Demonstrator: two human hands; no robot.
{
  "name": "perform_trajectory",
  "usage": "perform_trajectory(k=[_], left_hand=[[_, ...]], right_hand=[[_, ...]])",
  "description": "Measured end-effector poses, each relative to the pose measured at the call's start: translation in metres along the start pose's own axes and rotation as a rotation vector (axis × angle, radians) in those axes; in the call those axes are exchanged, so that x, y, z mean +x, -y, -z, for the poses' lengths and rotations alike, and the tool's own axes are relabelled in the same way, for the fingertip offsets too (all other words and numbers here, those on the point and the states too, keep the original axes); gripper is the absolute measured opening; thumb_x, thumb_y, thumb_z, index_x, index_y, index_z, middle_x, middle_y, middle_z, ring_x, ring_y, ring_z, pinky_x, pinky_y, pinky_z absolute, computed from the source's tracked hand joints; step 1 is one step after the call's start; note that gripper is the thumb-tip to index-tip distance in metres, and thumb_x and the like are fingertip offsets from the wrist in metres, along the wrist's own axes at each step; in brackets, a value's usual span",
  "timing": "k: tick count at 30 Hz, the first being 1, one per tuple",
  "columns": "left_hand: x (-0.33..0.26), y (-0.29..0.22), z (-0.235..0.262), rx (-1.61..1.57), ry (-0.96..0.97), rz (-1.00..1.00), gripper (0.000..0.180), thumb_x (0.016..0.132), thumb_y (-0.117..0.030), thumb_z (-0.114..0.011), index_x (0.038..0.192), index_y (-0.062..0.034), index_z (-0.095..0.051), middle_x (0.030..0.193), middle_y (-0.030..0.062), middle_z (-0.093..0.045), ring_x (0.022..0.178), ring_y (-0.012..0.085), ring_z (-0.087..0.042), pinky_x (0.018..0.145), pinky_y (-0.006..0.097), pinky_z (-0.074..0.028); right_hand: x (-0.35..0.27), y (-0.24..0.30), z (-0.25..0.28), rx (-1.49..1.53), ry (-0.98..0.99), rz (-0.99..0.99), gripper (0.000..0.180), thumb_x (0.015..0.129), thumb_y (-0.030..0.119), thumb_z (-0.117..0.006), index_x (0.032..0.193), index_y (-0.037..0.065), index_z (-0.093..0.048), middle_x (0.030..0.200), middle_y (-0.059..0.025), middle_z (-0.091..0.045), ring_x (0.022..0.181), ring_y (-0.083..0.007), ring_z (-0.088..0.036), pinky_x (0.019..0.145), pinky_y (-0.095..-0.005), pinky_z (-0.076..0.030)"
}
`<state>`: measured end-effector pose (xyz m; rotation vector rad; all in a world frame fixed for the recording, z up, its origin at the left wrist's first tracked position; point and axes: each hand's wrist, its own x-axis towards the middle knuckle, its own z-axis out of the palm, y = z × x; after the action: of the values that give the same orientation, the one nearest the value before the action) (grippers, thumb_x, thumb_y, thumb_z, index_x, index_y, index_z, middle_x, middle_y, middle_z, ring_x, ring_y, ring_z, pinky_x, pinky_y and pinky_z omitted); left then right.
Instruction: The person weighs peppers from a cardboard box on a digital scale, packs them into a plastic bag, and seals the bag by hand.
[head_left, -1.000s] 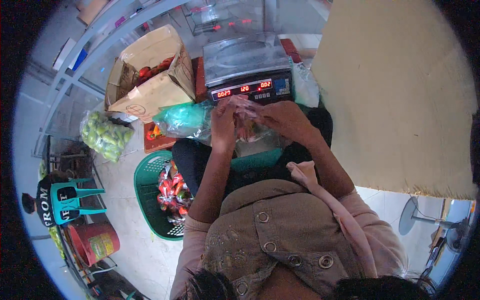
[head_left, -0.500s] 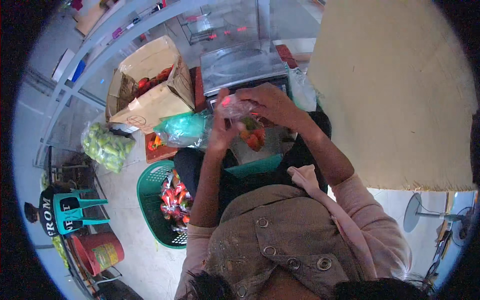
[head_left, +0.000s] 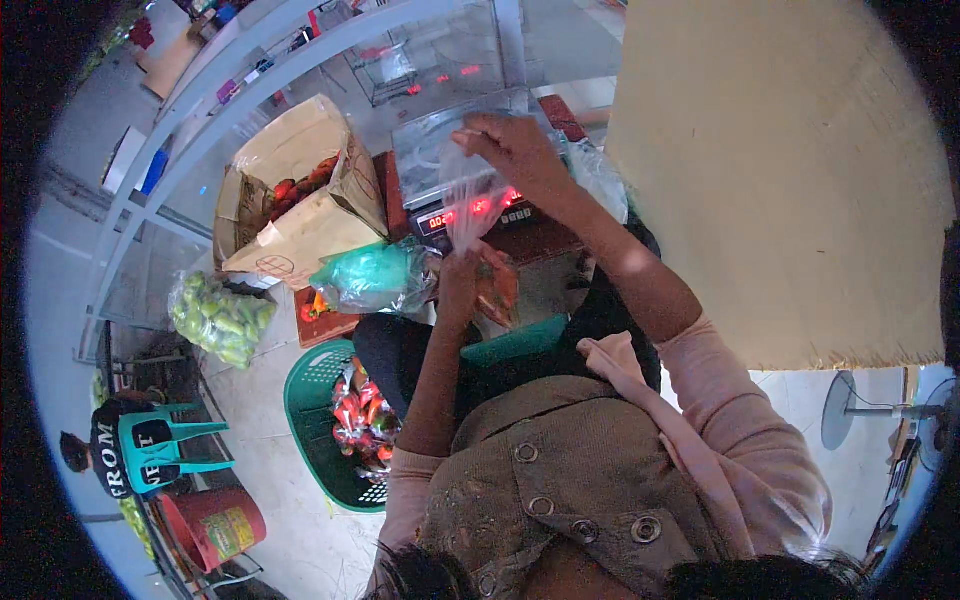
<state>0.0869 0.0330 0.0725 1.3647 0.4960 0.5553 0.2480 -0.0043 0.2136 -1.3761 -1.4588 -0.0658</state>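
Observation:
In front of me hangs a clear plastic bag with red peppers in its lower part. My left hand is closed round the bag's neck, just above the peppers. Higher up, my right hand pinches the bag's open end and holds the film stretched upward. Behind the bag is a digital scale with a metal pan and lit red digits, partly covered by my right hand and the film.
A cardboard box of red peppers stands left of the scale, beside green plastic bags. Below are a bag of green peppers and a green basket of bagged peppers. A large cardboard sheet fills the right side.
My right hand has moved up and away from my left, drawing the bag's upper part out long. My left hand has closed round the neck, and the peppers hang slightly lower.

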Motion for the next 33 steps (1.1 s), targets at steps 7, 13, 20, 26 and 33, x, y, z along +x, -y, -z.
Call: perform_trajectory(k=[7,13,20,26,33], left_hand=[[-0.011,-0.011,0.021,-0.297,-0.105,-0.048,0.030,0.087,-0.029,-0.039,0.080,-0.0019,-0.050,0.077,0.0119,-0.056,0.076,0.0234,-0.056,0.074,0.034,-0.043],[-0.014,-0.048,0.006,-0.375,-0.166,-0.015,0.027,0.086,-0.028,-0.043,0.088,-0.0010,-0.050,0.079,0.0105,-0.055,0.083,0.0217,-0.054,0.077,0.034,-0.041],[-0.009,-0.056,0.025,-0.197,0.118,-0.205,0.036,0.086,-0.030,-0.042,0.103,0.0011,-0.048,0.081,0.0104,-0.056,0.087,0.0208,-0.053,0.080,0.032,-0.039],[-0.008,-0.053,0.024,0.251,0.087,-0.331,0.034,0.088,-0.026,-0.037,0.088,0.0021,-0.056,0.083,0.0100,-0.059,0.084,0.0188,-0.054,0.079,0.032,-0.038],[-0.007,-0.031,0.039,0.501,0.081,-0.058,0.028,0.085,-0.023,-0.041,0.088,0.0005,-0.056,0.080,0.0123,-0.059,0.078,0.0222,-0.056,0.070,0.034,-0.042]], right_hand=[[0.010,0.071,0.004,-0.314,0.071,0.446,0.021,0.068,0.021,-0.055,0.082,0.005,-0.055,0.102,-0.0122,-0.050,0.099,-0.0274,-0.044,0.086,-0.0409,-0.032],[0.007,0.047,-0.039,-0.457,0.375,0.806,0.017,0.069,0.022,-0.053,0.076,0.007,-0.056,0.092,-0.0089,-0.053,0.103,-0.0283,-0.043,0.090,-0.0438,-0.030],[0.017,0.013,-0.047,-0.293,0.779,0.382,0.028,0.072,0.030,-0.050,0.072,0.003,-0.057,0.065,-0.0141,-0.056,0.064,-0.0323,-0.055,0.064,-0.0424,-0.042],[0.013,-0.004,-0.038,-0.351,1.145,0.058,0.021,0.070,0.024,-0.052,0.067,0.005,-0.060,0.062,-0.0145,-0.056,0.060,-0.0309,-0.054,0.056,-0.0407,-0.040],[0.003,-0.010,-0.035,-0.136,0.840,0.245,0.016,0.068,0.020,-0.054,0.071,0.005,-0.054,0.064,-0.0109,-0.050,0.063,-0.0282,-0.051,0.058,-0.0375,-0.039]])
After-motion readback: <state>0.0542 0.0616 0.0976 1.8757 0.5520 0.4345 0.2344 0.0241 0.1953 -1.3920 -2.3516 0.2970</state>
